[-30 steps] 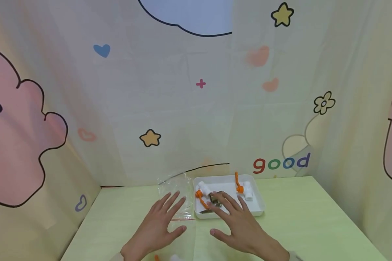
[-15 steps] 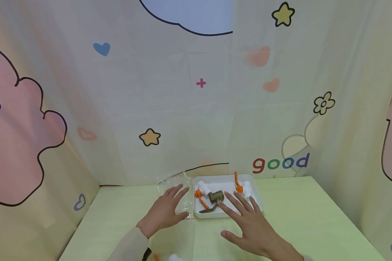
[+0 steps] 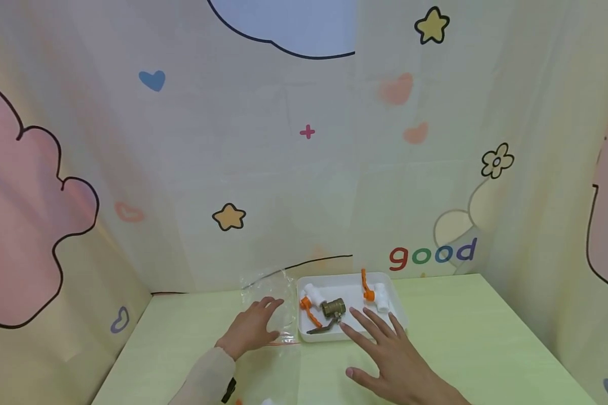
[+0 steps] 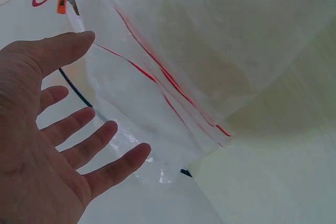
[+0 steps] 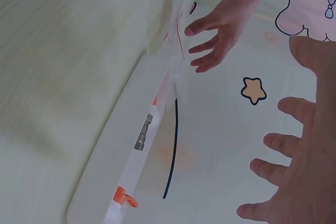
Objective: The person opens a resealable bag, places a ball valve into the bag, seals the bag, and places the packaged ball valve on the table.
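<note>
My left hand (image 3: 253, 329) reaches over a clear zip bag (image 3: 284, 312) with red seal lines, its fingers spread and slightly bent, holding nothing. In the left wrist view the bag (image 4: 210, 40) stretches beyond my fingertips. My right hand (image 3: 397, 357) hovers with fingers spread before the front right of a white tray (image 3: 353, 288). In the tray lie a brass ball valve (image 3: 333, 307) with a dark lever (image 3: 320, 330), and two white plastic valves, one at the left (image 3: 314, 295) and one at the right (image 3: 381, 297), both with orange handles.
A light green table (image 3: 466, 337) carries the bag and tray. Small orange and white pieces (image 3: 267, 401) show at the bottom edge, by the bag's lower part. Behind stands a printed cloth backdrop (image 3: 263, 140), with cloth at both sides.
My left hand has moved forward and turned inward over the bag, its sleeve coming into view. My right hand has shifted right and back, uncovering the brass valve.
</note>
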`<act>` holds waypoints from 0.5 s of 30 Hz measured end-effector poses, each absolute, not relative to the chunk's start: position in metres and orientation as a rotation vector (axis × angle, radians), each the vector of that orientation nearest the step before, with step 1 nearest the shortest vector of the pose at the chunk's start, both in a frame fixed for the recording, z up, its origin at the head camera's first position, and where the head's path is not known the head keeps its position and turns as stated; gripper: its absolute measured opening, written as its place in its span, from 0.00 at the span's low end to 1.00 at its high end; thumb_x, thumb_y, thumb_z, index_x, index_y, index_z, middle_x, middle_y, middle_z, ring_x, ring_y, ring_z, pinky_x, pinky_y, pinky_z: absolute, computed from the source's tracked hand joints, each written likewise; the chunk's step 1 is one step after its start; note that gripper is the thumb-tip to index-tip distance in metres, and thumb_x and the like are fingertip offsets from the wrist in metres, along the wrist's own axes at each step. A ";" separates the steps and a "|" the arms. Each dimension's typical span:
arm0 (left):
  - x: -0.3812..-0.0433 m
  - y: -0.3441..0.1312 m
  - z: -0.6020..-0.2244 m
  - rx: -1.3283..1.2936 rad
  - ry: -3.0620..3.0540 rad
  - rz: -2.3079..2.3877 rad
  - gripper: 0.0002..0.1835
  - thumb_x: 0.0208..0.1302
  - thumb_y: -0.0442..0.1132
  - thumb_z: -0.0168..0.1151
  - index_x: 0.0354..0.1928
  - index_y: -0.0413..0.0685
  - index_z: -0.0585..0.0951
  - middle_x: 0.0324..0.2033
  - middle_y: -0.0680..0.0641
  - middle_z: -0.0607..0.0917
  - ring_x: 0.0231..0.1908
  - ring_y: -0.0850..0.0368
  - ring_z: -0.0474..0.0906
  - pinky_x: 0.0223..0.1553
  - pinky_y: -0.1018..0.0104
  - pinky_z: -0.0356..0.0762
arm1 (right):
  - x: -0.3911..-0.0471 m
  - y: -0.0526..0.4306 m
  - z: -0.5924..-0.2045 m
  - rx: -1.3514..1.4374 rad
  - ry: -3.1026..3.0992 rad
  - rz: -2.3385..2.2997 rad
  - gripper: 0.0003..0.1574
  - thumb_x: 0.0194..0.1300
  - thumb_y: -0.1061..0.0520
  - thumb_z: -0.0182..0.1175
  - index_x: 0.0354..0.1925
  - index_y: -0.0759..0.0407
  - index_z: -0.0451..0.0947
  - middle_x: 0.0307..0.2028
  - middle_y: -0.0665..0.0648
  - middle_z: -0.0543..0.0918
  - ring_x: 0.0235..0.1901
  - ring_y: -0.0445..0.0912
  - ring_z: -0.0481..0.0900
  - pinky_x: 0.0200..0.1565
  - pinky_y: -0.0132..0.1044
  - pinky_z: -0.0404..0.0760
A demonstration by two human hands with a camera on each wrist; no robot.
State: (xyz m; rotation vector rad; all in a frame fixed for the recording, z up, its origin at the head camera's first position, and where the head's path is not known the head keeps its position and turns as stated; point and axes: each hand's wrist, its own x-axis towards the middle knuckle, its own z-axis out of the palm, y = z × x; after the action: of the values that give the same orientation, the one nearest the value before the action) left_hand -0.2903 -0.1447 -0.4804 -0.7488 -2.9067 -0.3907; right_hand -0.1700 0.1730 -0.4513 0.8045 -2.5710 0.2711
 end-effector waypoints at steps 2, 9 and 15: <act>-0.293 -0.145 -0.483 -0.745 -2.903 -0.388 0.37 0.53 0.42 0.73 0.66 0.48 0.71 0.60 0.42 0.76 0.56 0.41 0.76 0.41 0.45 0.82 | -0.170 0.174 -0.452 0.802 -2.582 0.277 0.41 0.64 0.30 0.56 0.72 0.37 0.63 0.75 0.50 0.61 0.73 0.56 0.60 0.64 0.70 0.60; -0.301 -0.145 -0.489 -0.733 -2.908 -0.374 0.32 0.54 0.39 0.73 0.62 0.47 0.74 0.55 0.42 0.79 0.51 0.43 0.79 0.46 0.46 0.81 | -0.170 0.176 -0.455 0.808 -2.583 0.275 0.41 0.65 0.30 0.56 0.72 0.37 0.63 0.75 0.51 0.62 0.72 0.56 0.61 0.64 0.69 0.58; -0.304 -0.147 -0.492 -0.722 -2.896 -0.401 0.21 0.57 0.39 0.71 0.53 0.47 0.78 0.45 0.45 0.84 0.40 0.48 0.83 0.40 0.50 0.82 | -0.170 0.179 -0.456 0.821 -2.578 0.263 0.40 0.66 0.30 0.54 0.72 0.39 0.63 0.74 0.52 0.63 0.71 0.56 0.62 0.63 0.69 0.61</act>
State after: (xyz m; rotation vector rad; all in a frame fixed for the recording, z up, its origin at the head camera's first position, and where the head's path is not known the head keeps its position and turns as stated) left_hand -0.3039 -0.1475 -0.4922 -0.7219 -2.8960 -0.4007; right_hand -0.1700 0.1786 -0.4563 0.8211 -2.5778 0.2632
